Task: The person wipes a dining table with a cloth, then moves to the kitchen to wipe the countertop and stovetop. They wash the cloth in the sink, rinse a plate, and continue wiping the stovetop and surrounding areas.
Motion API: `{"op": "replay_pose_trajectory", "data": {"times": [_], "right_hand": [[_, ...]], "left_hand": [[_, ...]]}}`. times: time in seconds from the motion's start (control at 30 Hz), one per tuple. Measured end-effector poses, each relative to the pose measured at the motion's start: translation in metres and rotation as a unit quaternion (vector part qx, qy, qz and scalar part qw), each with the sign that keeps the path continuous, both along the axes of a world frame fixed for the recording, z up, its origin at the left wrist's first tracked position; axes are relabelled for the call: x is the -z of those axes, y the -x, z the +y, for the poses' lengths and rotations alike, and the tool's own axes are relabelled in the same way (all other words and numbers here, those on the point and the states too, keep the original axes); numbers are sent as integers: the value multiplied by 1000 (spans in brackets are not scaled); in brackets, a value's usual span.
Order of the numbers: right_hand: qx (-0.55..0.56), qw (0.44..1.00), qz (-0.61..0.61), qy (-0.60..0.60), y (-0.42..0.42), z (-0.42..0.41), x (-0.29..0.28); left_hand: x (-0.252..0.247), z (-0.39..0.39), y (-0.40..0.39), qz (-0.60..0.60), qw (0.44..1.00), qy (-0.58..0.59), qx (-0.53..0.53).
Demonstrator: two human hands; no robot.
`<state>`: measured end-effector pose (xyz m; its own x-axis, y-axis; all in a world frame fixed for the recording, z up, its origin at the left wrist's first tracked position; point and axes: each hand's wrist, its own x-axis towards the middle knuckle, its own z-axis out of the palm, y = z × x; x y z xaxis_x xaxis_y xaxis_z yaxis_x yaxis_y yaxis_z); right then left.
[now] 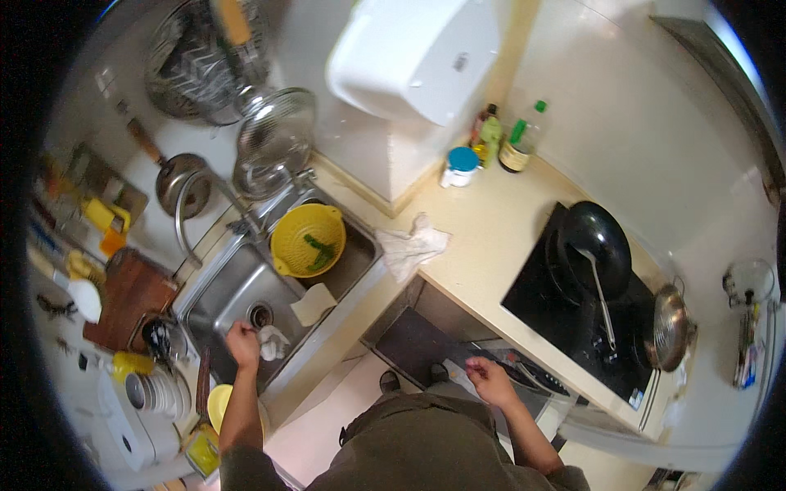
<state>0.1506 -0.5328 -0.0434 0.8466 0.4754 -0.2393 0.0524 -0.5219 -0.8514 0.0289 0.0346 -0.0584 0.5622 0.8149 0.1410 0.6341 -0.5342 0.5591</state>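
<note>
My left hand (244,345) hangs over the stainless steel sink (227,294) with its fingers curled in, and I see nothing in it. Just beside it a crumpled white cloth (272,342) lies in the larger basin near the drain (261,315). My right hand (489,378) is in front of my body, below the counter edge, loosely curled with nothing visible in it. A yellow colander (298,240) with green vegetables (319,251) sits over the smaller basin. Across the divider lies a pale, flat cloth or sponge sheet (314,304).
A black wok (595,245) with a metal ladle (602,301) stands on the black cooktop (534,288). A whitish rag (417,245) lies at the counter corner. Bottles (519,147) and a blue-lidded jar (460,167) stand behind. Stacked bowls (156,393) are left of the sink; the faucet (190,202) arches above it.
</note>
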Motion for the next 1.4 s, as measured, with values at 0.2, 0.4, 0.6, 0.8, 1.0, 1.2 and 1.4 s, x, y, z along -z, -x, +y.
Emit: {"op": "replay_pose_trajectory", "data": {"times": [0.2, 0.4, 0.6, 0.8, 1.0, 1.2, 1.4], "right_hand": [[-30, 998, -46, -8, -14, 24, -20], [29, 996, 43, -74, -15, 15, -13], [43, 987, 121, -91, -22, -3, -2], [6, 997, 73, -25, -35, 0, -18], [6, 987, 146, -61, -42, 17, -20], [14, 953, 151, -263, -49, 85, -43], [79, 759, 492, -419, -55, 130, -67]], "left_hand": [[68, 66, 35, 94, 992, 38, 70], [73, 61, 36, -100, 991, 86, 15], [0, 26, 15, -276, 958, 32, 65], [-55, 3, 4, -183, 983, 3, 4], [-141, -81, -42, -304, 946, 115, 3], [-217, -202, -90, -230, 921, 253, 187], [-195, -292, -119, -101, 877, 282, 376]]}}
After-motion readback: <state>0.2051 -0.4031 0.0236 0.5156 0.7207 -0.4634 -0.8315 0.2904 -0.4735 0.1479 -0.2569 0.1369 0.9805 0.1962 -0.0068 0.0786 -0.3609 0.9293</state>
